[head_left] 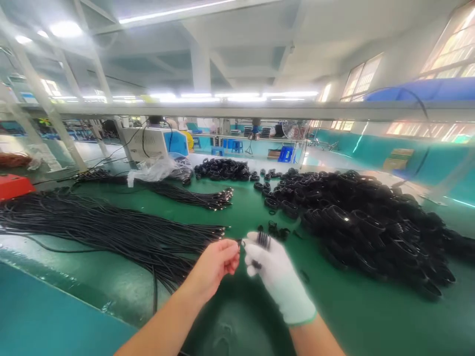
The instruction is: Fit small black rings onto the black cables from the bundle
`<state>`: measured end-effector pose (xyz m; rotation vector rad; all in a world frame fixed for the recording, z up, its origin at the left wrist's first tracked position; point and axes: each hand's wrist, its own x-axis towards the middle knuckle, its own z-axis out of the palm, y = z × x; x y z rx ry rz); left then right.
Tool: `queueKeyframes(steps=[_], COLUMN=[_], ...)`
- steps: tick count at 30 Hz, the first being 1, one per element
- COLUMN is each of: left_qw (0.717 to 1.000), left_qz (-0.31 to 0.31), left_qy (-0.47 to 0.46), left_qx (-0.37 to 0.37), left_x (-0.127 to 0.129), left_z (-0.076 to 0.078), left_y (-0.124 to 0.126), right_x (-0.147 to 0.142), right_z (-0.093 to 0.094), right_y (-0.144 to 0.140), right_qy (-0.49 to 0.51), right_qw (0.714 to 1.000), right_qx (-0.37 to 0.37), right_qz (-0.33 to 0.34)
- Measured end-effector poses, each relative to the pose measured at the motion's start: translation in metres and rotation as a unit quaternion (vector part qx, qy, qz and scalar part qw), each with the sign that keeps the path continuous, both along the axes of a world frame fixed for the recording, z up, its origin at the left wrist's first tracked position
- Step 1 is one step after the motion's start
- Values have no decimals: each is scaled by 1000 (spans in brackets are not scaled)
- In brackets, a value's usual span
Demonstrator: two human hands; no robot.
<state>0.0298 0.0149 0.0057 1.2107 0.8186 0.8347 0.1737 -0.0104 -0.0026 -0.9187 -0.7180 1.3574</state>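
Note:
My bare left hand (pixel 218 259) is closed in a pinch near the middle of the bench. A small dark tip shows at its fingertips, too small to name. Close to its right, my right hand (pixel 269 267), in a white glove, is curled around several black rings (pixel 263 241) stacked side by side. The fingertips of both hands nearly meet. Left of my left hand lies a long bundle of black cables (pixel 111 222), their ends pointing towards the hands. A few loose black pieces (pixel 275 230) lie just beyond the glove.
A large heap of black rings (pixel 356 217) covers the bench's right side; a smaller heap (pixel 222 169) sits behind. Another cable bundle (pixel 185 195) runs under a clear plastic bag (pixel 156 169). A white and blue machine (pixel 152 142) and a red box (pixel 15 187) stand leftward on the green bench (pixel 245 207).

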Motion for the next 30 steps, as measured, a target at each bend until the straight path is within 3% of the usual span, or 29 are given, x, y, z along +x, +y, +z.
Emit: queueKeyframes(steps=[4, 6, 8, 10, 13, 15, 17, 19, 21, 23, 25, 27, 30], left_qw=[999, 999, 997, 987, 971, 982, 978, 934, 884, 855, 851, 862, 884], left_qz=[37, 48, 40, 19, -69, -147, -185, -183, -180, -182, -171, -147, -118], left_qy=[-14, -7, -50, -139, -211, -116, 73, 256, 362, 412, 430, 418, 365], left_qx=[-26, -21, -38, -76, -85, -27, 67, 169, 237, 257, 250, 248, 269], left_x=[6, 6, 0, -9, -26, -36, -42, -46, -46, -45, -43, -42, -43], left_z=[-12, -12, -8, -2, 5, 10, 17, 30, 47, 64, 74, 76, 64], left_y=[-6, -10, -15, -19, -16, -8, 0, 3, 0, -6, -10, -8, 1], right_x=[-14, -15, -13, -10, -7, -6, -5, -5, -4, -3, 0, 2, 0], right_z=[-7, -8, -8, -7, -3, 1, 6, 11, 15, 17, 18, 16, 13], right_y=[-2, -5, -9, -11, -14, -14, -15, -15, -15, -14, -12, -11, -13], right_qy=[-17, 23, 121, 206, 180, 122, 71, 36, 6, -37, -69, -75, -90], right_qw=[1000, 999, 985, 949, 930, 936, 946, 956, 962, 973, 983, 986, 975], right_qx=[1, -3, 3, 26, 80, 102, 98, 73, 55, 51, 51, 46, 34], right_qz=[-1, 29, 125, 239, 312, 315, 302, 283, 268, 224, 164, 144, 199])
